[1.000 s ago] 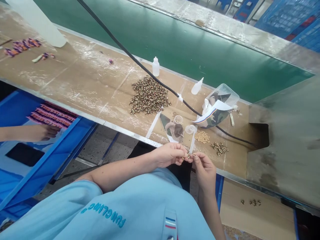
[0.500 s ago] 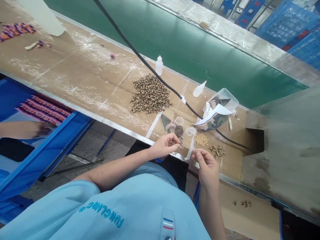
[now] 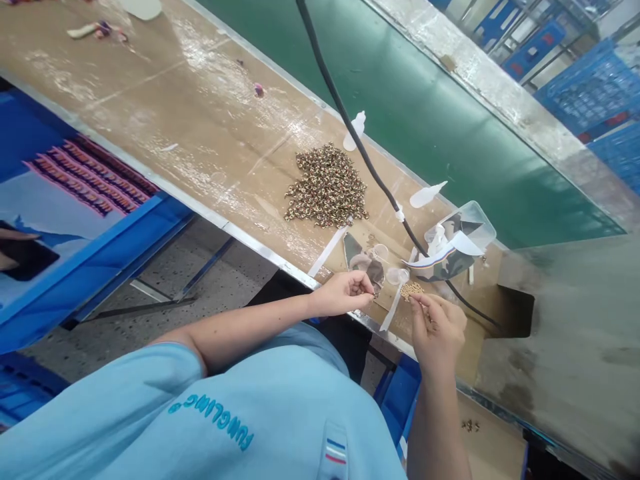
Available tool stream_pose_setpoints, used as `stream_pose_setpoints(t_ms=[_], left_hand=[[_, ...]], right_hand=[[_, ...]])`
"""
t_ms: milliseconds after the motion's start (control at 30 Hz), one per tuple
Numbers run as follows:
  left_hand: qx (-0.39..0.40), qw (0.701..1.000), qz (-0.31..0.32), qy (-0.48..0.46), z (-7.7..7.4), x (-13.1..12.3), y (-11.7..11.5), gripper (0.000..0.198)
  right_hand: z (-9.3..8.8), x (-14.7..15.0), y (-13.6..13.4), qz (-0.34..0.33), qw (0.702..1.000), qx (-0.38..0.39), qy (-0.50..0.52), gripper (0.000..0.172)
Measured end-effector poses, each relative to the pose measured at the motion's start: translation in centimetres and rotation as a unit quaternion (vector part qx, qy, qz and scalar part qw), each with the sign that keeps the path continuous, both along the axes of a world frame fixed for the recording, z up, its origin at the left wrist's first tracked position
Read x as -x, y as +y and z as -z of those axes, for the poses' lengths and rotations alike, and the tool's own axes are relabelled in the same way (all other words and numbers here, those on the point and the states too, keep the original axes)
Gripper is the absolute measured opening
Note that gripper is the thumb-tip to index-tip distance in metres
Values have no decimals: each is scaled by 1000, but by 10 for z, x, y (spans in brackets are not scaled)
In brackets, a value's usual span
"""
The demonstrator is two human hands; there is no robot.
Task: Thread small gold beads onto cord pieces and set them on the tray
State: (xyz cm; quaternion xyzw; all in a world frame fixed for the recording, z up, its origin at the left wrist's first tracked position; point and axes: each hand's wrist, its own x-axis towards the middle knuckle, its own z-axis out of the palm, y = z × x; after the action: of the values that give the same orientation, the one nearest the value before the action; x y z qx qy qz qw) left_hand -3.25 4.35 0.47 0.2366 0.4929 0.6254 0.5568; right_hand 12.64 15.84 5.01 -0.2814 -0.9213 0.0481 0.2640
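My left hand [image 3: 347, 293] is closed in a pinch at the table's front edge, with a small dark piece showing at its fingertips. Beside it lies a camouflage cloth scrap [image 3: 370, 267] with small clear cups [image 3: 397, 276]. The fingertips of my right hand [image 3: 440, 328] are pinched together at the near side of a small heap of tan beads [image 3: 411, 289]. Whatever they hold, if anything, is too small to make out. Farther back on the table is a big pile of small brown-and-gold pieces [image 3: 327, 187].
White squeeze bottles [image 3: 428, 194] lie along the green belt [image 3: 500, 160]. A clear tub [image 3: 475, 223] holds cloth scraps. A black cable [image 3: 345, 113] crosses the table. A metal housing [image 3: 575, 320] stands right. At left, a co-worker's hand [image 3: 10, 248] is over a blue tray [image 3: 115, 257].
The view has tilted and shifted. My right hand has come to the tan beads, covering the small dark pile beside them. My left hand keeps its pinch. The co-worker's arm has drawn back left.
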Motion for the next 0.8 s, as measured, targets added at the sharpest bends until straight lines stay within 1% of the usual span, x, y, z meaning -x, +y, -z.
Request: stream_pose_setpoints(t_ms=[100, 167, 300, 433, 667, 800], left_hand=[[-11, 1000, 2, -9, 1, 1, 0, 13], [-18, 1000, 4, -13, 2, 2, 1, 11], [-26, 999, 12, -21, 5, 2, 3, 8], [-23, 999, 19, -22, 6, 3, 4, 8], [-43, 999, 20, -14, 9, 3, 5, 7], [-51, 998, 19, -17, 11, 2, 6, 7]], right_hand=[[-4, 4, 10, -30, 996, -73, -32, 16], [-8, 7, 17, -44, 993, -98, -54, 16], [-14, 15, 28, -46, 988, -106, -103, 21], [-15, 21, 36, -75, 981, -112, -142, 24], [-18, 28, 38, -101, 968, -163, -161, 26], [-19, 30, 41, -117, 959, -205, -153, 22]])
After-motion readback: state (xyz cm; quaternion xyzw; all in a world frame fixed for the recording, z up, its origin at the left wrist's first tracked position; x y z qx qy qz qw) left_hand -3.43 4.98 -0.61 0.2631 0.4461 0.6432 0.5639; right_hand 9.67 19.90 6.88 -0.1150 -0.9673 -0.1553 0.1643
